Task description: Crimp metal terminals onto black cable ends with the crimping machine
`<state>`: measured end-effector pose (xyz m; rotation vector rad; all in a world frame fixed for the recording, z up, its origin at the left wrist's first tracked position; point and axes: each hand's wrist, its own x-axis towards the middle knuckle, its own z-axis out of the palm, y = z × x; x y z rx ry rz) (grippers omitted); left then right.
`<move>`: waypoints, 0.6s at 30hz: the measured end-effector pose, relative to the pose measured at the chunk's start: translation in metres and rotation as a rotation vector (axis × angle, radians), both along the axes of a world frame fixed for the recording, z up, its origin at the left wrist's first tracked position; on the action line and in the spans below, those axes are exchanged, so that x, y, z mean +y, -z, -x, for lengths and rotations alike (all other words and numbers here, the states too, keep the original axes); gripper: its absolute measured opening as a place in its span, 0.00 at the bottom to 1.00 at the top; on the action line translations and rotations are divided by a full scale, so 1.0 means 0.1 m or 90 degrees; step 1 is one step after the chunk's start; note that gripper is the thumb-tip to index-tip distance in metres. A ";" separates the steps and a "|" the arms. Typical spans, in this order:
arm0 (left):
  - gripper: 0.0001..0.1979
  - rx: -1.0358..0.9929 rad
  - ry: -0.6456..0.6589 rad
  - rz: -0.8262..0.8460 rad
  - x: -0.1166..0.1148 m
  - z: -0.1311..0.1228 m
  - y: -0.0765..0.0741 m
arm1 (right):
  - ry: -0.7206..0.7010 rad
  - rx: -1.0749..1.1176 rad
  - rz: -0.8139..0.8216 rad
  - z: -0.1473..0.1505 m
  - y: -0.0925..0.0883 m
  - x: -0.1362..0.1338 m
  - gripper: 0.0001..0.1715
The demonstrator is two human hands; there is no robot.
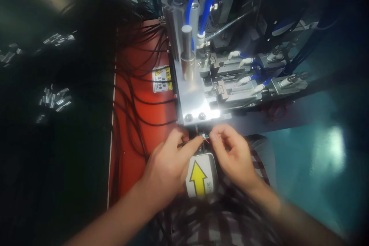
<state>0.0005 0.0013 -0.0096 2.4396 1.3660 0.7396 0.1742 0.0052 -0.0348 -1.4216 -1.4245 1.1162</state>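
A black cable, its end split into thin coloured wires (205, 136), lies between my hands just below the front edge of the bright metal machine plate (191, 102). My left hand (170, 157) is closed on this cable, thumb stretched toward the wires. From the other side my right hand (233, 150) pinches at the wire tips with thumb and forefinger, the other fingers curled. One red strand shows below the fingertips. How far the wires go between the right fingertips is hidden. Under both hands sits a white label with a yellow arrow (198, 178).
Black cables (134, 111) trail across the red panel (144, 61) on the left, near a warning sticker (162, 78). Small shiny metal tubes (54, 98) lie in piles on the dark surface. Blue air hoses (206, 11) and metal slides (239, 73) fill the machine behind.
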 end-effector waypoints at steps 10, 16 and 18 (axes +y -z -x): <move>0.14 0.009 -0.005 0.005 0.00 0.00 -0.01 | 0.000 0.011 0.054 0.01 -0.03 0.01 0.08; 0.14 -0.002 -0.006 -0.002 0.00 0.00 -0.01 | -0.001 0.005 0.039 0.00 -0.03 0.00 0.07; 0.14 -0.004 -0.009 0.000 0.00 0.00 -0.01 | -0.005 -0.007 0.022 0.00 -0.03 0.00 0.07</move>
